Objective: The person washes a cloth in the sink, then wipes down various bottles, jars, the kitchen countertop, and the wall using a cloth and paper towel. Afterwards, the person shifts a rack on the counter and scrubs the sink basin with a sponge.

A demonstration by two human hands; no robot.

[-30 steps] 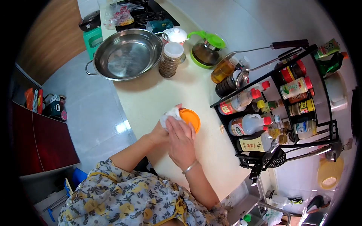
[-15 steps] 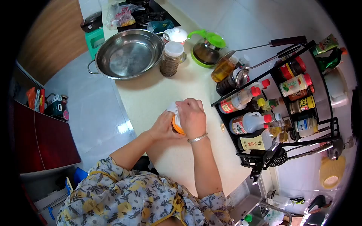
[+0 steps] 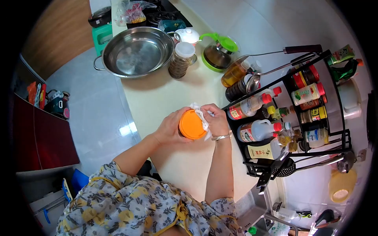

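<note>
A jar with a round orange lid (image 3: 192, 124) is held over the counter, its lid facing up toward me. My left hand (image 3: 170, 126) wraps round the jar's left side. In my right hand (image 3: 217, 122) is a crumpled white tissue (image 3: 202, 116), pressed against the right edge of the lid. The jar's body is mostly hidden beneath the lid and fingers. Beyond my hands stands a clear jar with a white lid (image 3: 179, 65) and dark contents, beside a wide steel pan (image 3: 138, 55).
On the right, a black rack (image 3: 236, 147) holds several sauce bottles and spice jars, with ladles laid across its top. A glass teapot with a green lid (image 3: 220, 51) and a white lidded pot (image 3: 187, 36) stand farther back. The sink (image 3: 256, 214) is at lower right.
The orange lid, largely covered by the tissue and my right hand before, now shows fully. My right hand has shifted right and down with the tissue, to the lid's edge.
</note>
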